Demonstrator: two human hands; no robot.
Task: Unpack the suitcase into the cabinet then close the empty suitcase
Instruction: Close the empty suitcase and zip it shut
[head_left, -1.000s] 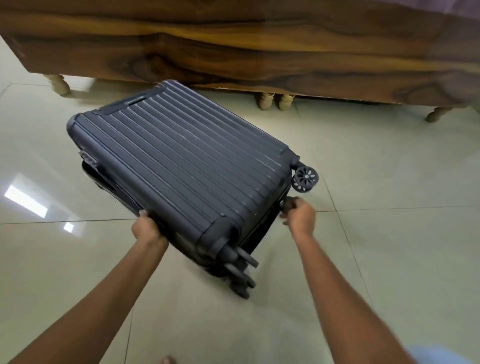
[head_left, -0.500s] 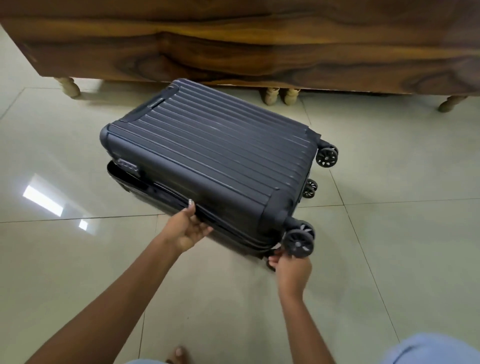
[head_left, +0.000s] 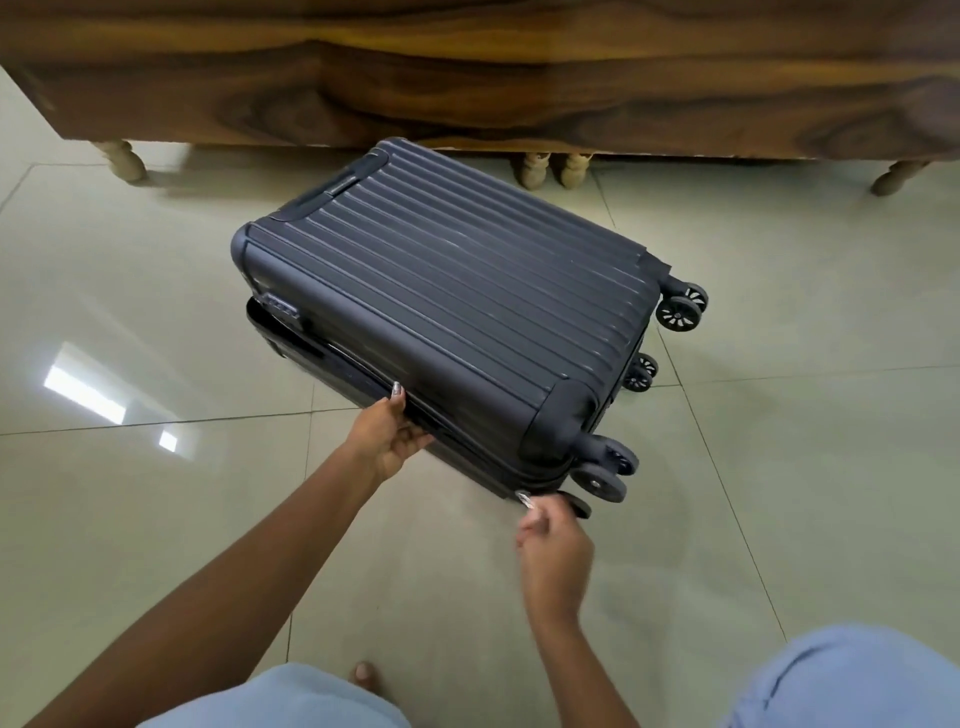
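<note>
The suitcase lies flat on the floor. Left hand grips its side edge, right hand pinches the zipper pull

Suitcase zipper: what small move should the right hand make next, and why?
Probably draw the zipper pull along the seam of the suitcase, away from the wheel corner. The right hand pinches the pull at that corner, the left hand grips the near side, and the suitcase lies flat on the floor.
</note>
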